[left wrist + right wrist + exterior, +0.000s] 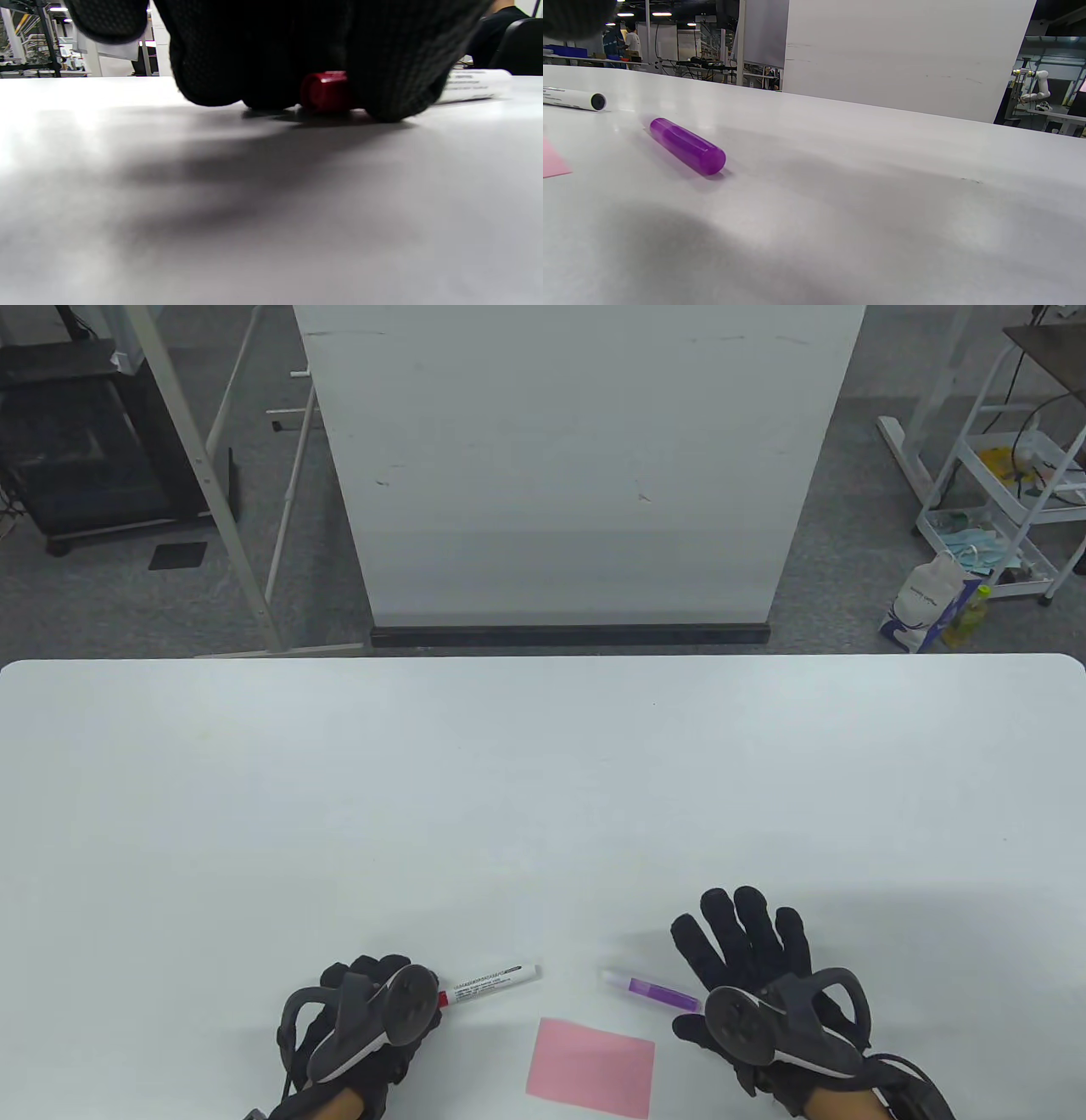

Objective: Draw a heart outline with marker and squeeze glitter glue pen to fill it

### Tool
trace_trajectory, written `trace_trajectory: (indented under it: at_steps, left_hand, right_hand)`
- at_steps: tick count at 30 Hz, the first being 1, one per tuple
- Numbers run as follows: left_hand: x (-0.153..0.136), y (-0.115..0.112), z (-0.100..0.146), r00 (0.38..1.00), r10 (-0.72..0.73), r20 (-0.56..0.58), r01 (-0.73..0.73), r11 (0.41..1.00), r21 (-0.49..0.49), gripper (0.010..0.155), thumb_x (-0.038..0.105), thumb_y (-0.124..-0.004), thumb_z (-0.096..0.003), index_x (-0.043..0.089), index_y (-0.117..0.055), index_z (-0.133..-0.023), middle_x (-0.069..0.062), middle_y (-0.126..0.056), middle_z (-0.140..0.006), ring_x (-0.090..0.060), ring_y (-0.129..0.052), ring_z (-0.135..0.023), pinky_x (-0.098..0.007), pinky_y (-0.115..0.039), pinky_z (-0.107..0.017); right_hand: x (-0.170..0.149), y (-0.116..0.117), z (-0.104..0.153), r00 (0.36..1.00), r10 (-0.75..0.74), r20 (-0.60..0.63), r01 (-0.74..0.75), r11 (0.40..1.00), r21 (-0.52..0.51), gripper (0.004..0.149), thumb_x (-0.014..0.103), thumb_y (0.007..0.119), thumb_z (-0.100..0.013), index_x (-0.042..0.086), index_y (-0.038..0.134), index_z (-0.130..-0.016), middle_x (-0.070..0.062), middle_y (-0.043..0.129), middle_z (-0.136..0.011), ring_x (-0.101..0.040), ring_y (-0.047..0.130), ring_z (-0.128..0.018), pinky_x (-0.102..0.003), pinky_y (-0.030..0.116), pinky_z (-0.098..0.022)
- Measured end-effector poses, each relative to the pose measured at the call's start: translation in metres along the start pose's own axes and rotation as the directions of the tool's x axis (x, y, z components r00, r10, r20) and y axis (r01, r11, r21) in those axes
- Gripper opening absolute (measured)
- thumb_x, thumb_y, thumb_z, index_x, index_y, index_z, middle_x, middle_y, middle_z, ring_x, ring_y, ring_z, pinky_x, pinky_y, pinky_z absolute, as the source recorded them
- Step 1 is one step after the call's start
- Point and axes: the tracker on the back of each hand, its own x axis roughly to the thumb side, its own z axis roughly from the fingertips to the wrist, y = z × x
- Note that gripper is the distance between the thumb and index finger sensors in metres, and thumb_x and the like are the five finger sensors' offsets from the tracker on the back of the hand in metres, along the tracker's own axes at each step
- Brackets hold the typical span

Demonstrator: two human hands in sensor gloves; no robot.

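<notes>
The marker (492, 980), white with a red cap, lies near the table's front edge. My left hand (382, 971) is curled over its red cap end. In the left wrist view my gloved fingers (237, 51) press down on the table around the red cap (324, 91), and the white barrel (475, 84) sticks out to the right. The purple glitter glue pen (649, 988) lies free on the table; it also shows as the purple pen (687, 146) in the right wrist view. My right hand (738, 933) rests flat just right of it with fingers spread, holding nothing. A pink paper (591, 1066) lies between the hands.
The white table (543, 797) stretches far ahead of both hands. A large white board (577, 466) stands behind its far edge. A metal frame (221, 475) stands on the floor at the left and a cart (1010, 492) at the right.
</notes>
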Motion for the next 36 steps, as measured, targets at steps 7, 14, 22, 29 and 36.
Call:
trace_trajectory:
  at_steps: [7,14,22,29,36]
  left_hand:
    - [0.008,0.005,0.006,0.997,0.019,0.070,-0.026,0.995,0.093,0.046,0.046,-0.086,-0.0423,0.030,-0.087,-0.085,0.000,-0.088,-0.092,-0.030,-0.089,-0.075,-0.067,-0.062,-0.065]
    - [0.037,0.019,0.020,0.979,0.031,0.201,-0.067,0.983,0.174,0.045,0.046,-0.087,-0.0411,0.030,-0.088,-0.083,0.002,-0.089,-0.091,-0.030,-0.090,-0.075,-0.061,-0.066,-0.063]
    - [0.073,0.031,0.037,0.944,0.018,0.330,-0.104,0.963,0.248,0.045,0.049,-0.089,-0.0390,0.030,-0.091,-0.080,0.003,-0.092,-0.087,-0.029,-0.093,-0.070,-0.057,-0.070,-0.059]
    - [0.081,0.030,0.041,0.928,0.034,0.370,-0.133,0.961,0.244,0.046,0.049,-0.089,-0.0390,0.029,-0.091,-0.080,0.001,-0.093,-0.087,-0.029,-0.093,-0.070,-0.057,-0.071,-0.059]
    - [0.081,0.032,0.041,0.913,0.070,0.402,-0.167,0.963,0.210,0.045,0.049,-0.087,-0.0398,0.028,-0.091,-0.080,0.000,-0.095,-0.083,-0.028,-0.095,-0.068,-0.057,-0.072,-0.058]
  right_hand:
    - [0.013,-0.003,0.001,0.997,-0.062,0.054,0.064,0.997,-0.033,0.092,0.071,0.067,-0.035,0.034,0.023,-0.108,-0.014,0.016,-0.115,-0.049,0.022,-0.107,-0.072,0.031,-0.072]
    - [0.033,-0.003,0.001,0.979,-0.159,0.127,0.165,0.986,-0.035,0.091,0.069,0.070,-0.035,0.033,0.027,-0.107,-0.013,0.023,-0.116,-0.049,0.029,-0.108,-0.071,0.035,-0.072]
    - [0.057,0.004,-0.002,0.953,-0.217,0.212,0.229,0.973,-0.035,0.086,0.064,0.073,-0.035,0.032,0.038,-0.106,-0.008,0.048,-0.114,-0.040,0.056,-0.106,-0.066,0.049,-0.071]
    - [0.062,0.007,-0.001,0.937,-0.266,0.226,0.286,0.956,-0.059,0.068,0.056,0.076,-0.038,0.035,0.058,-0.100,0.000,0.083,-0.096,-0.027,0.084,-0.089,-0.060,0.059,-0.069]
    - [0.058,0.005,-0.001,0.911,-0.332,0.245,0.355,0.933,-0.057,0.054,0.050,0.077,-0.038,0.036,0.075,-0.091,0.002,0.097,-0.073,-0.023,0.094,-0.067,-0.057,0.063,-0.067]
